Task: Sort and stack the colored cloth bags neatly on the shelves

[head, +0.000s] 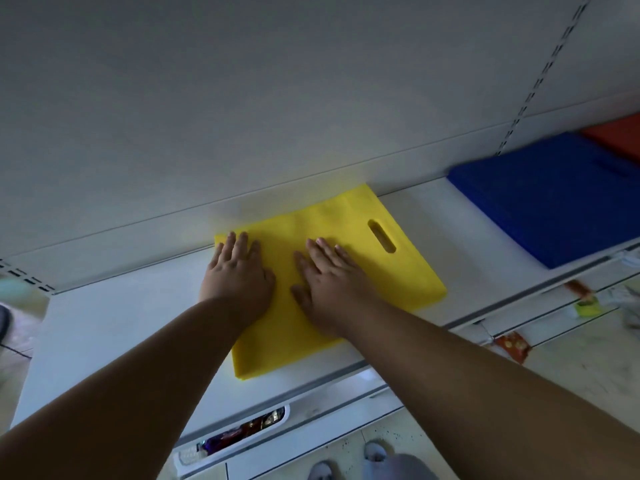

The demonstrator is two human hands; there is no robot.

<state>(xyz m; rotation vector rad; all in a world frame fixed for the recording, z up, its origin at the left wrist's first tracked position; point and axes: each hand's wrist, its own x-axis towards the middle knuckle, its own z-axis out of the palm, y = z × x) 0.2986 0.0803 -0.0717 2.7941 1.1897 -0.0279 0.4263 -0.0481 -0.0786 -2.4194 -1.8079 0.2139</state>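
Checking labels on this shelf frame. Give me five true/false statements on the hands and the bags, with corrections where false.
1. Both hands lie flat on the yellow bag. True: the left hand and right hand press it with straight fingers.
2. The yellow bag lies on the floor. False: it lies on the white shelf.
3. The blue stack sits to the right of the yellow bag, apart from it. True.
4. The right hand pinches the handle cutout. False: the cutout is clear of both hands, beyond the right fingertips.
5. A red stack lies left of the yellow bag. False: it sits at far right, behind the blue stack.
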